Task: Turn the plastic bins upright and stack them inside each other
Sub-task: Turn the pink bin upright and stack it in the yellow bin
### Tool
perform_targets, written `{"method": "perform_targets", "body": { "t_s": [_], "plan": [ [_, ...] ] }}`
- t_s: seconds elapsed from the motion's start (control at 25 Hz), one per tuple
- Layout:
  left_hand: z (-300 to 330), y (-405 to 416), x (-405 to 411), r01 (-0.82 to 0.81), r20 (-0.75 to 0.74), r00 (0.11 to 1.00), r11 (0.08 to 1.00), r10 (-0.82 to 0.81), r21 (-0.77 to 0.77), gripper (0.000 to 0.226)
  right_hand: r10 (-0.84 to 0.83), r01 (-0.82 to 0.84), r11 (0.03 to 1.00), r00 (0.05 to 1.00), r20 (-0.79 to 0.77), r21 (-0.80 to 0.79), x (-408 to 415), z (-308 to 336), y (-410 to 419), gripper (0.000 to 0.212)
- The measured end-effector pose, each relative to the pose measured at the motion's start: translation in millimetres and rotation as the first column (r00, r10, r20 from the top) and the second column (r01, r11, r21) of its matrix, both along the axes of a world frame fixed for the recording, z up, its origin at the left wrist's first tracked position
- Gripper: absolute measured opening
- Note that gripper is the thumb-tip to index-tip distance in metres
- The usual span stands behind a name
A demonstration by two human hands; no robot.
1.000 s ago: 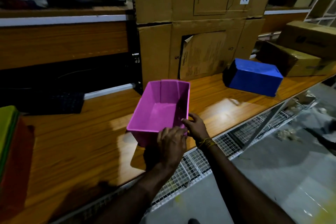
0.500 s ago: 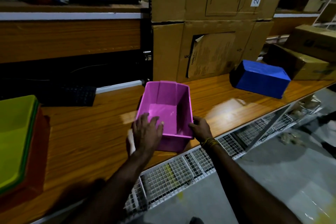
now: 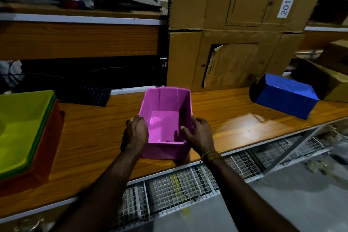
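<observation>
A pink plastic bin (image 3: 165,107) stands upright on the wooden shelf, open side up, near the front edge. My left hand (image 3: 136,133) grips its left wall and my right hand (image 3: 199,133) grips its right wall, thumb inside the rim. To the right a blue bin (image 3: 286,95) lies upside down on the shelf. At the far left stands a stack of upright nested bins, lime green (image 3: 17,124) innermost, inside a darker green one and an orange one (image 3: 50,137).
The wooden shelf (image 3: 226,117) runs left to right, with wire mesh (image 3: 178,186) under its front edge. Large cardboard boxes (image 3: 235,39) stand behind the pink bin and more at the far right. A black keyboard (image 3: 90,96) lies at the back left.
The pink bin was tilted a second ago and now rests flat on the shelf. My left hand has shifted from the bin's front to its left wall. The view has panned left.
</observation>
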State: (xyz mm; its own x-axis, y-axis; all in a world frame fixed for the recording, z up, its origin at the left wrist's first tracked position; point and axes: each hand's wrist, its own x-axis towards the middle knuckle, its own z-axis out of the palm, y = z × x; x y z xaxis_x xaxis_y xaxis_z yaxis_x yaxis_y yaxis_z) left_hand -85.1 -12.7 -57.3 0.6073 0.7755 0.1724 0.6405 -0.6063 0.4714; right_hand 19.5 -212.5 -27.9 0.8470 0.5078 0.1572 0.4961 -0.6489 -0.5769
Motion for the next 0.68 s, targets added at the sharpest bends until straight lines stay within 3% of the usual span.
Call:
{"method": "perform_targets", "body": {
  "t_s": [0.12, 0.24, 0.32, 0.52, 0.68],
  "plan": [
    [10, -9, 9, -0.133, -0.055, 0.99, 0.988, 0.129, -0.074, 0.031, 0.285, -0.278, 0.957, 0.953, 0.105, -0.075, -16, 8, 5, 0.07],
    [25, -27, 7, -0.131, -0.052, 0.99, 0.989, 0.128, -0.062, 0.022, 0.518, -0.489, 0.851, 0.841, 0.157, -0.189, -23, 6, 5, 0.042],
    [28, -39, 2, -0.112, -0.027, 0.993, 0.993, 0.111, -0.036, 0.021, 0.53, -0.482, 0.846, 0.811, 0.248, -0.23, -18, 0, -1, 0.027],
    [21, -47, -15, -0.04, 0.101, 0.994, 0.997, 0.046, -0.064, 0.029, 0.496, -0.435, 0.866, 0.812, 0.308, -0.248, -10, -13, -17, 0.024],
    [12, -48, -35, 0.234, 0.053, 0.969, 0.968, -0.239, 0.088, 0.03, 0.348, -0.311, 0.937, 0.863, 0.366, -0.159, -1, -21, -39, 0.019]
  ]
}}
